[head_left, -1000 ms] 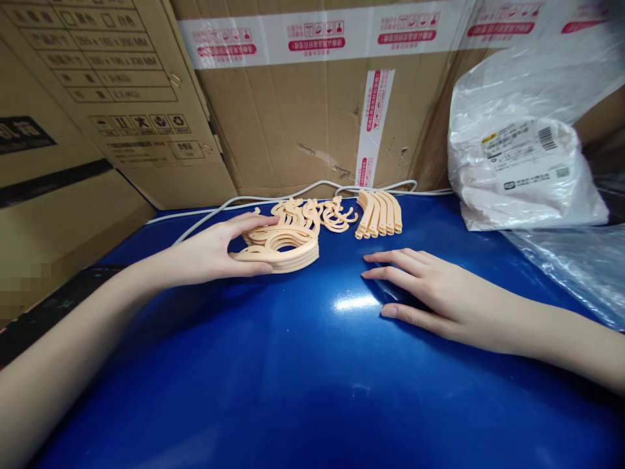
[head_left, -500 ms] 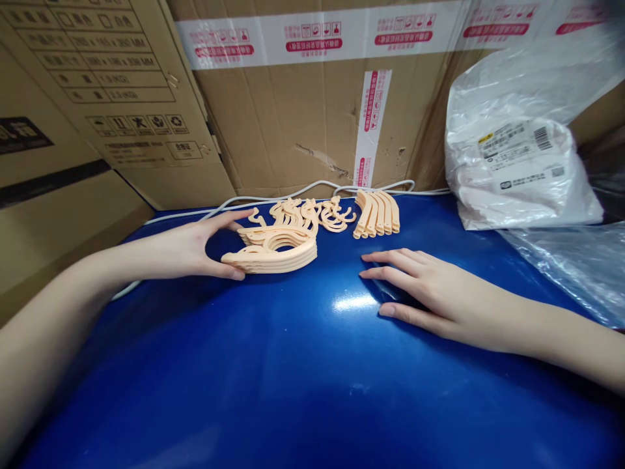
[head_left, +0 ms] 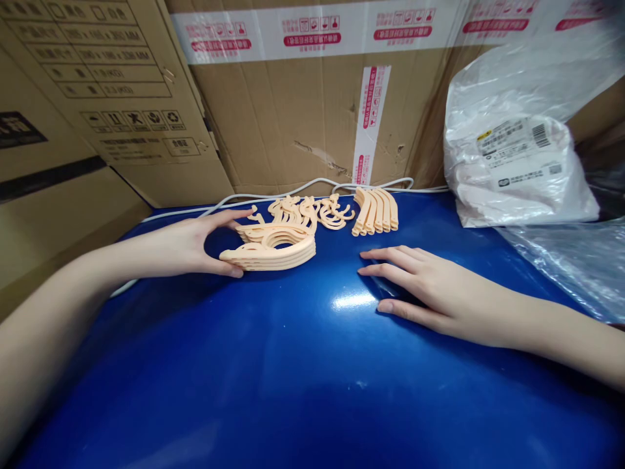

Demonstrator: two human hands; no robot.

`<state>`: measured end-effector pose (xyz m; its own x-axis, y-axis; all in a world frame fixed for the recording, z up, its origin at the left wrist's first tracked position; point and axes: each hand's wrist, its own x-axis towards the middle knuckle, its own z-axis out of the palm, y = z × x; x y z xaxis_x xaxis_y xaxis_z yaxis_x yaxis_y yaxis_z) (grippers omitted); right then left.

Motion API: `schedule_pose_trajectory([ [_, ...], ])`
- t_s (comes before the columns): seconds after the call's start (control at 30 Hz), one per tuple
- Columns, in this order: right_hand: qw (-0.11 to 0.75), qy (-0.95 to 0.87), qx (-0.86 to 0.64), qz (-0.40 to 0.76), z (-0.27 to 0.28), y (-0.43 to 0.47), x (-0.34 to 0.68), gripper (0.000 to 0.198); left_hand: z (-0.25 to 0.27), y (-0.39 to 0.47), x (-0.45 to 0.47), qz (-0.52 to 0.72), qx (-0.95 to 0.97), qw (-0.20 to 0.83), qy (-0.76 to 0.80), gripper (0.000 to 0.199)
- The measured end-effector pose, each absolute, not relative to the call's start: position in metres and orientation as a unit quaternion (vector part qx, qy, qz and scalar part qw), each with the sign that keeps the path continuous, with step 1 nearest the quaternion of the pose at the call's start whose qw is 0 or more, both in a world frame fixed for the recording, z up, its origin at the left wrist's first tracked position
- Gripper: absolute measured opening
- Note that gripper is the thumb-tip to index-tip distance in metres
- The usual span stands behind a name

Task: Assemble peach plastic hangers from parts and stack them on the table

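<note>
My left hand point(head_left: 188, 247) curves, thumb and fingers wide apart, around the left end of the stacked peach pieces point(head_left: 278, 262) on the blue table point(head_left: 303, 365). My right hand point(head_left: 430, 290) spreads its fingers, holding nothing. Beyond lie peach hooks point(head_left: 307, 208) and, right of them, curved strips point(head_left: 375, 212).

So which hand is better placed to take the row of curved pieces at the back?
Right, I'd say. The right hand is open, empty and nearer to the row of curved pieces; the left hand is around the left end of the stacked pieces.
</note>
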<state>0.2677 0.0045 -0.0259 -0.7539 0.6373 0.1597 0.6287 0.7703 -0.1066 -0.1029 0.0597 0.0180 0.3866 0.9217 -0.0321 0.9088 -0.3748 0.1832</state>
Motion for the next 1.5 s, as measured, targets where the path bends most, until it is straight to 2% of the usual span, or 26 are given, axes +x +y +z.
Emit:
schedule_pose_trajectory([
  [0.7, 0.093, -0.937, -0.336, 0.015, -0.026, 0.004, 0.269, 0.047, 0.016, 0.063, -0.108, 0.059, 0.837, 0.067, 0.540, 0.099],
  [1.0, 0.095, -0.937, -0.335, 0.016, -0.026, 0.004, 0.269, 0.047, 0.022, 0.062, -0.106, 0.065, 0.813, 0.105, 0.568, 0.101],
  [1.2, 0.099, -0.936, -0.337, 0.025, -0.025, 0.003, 0.268, 0.047, 0.023, 0.070, -0.112, 0.130, 0.794, 0.173, 0.568, 0.071],
  [1.5, 0.110, -0.936, -0.333, 0.030, -0.025, 0.003, 0.268, 0.045, 0.018, 0.067, -0.100, 0.148, 0.817, 0.113, 0.546, 0.062],
])
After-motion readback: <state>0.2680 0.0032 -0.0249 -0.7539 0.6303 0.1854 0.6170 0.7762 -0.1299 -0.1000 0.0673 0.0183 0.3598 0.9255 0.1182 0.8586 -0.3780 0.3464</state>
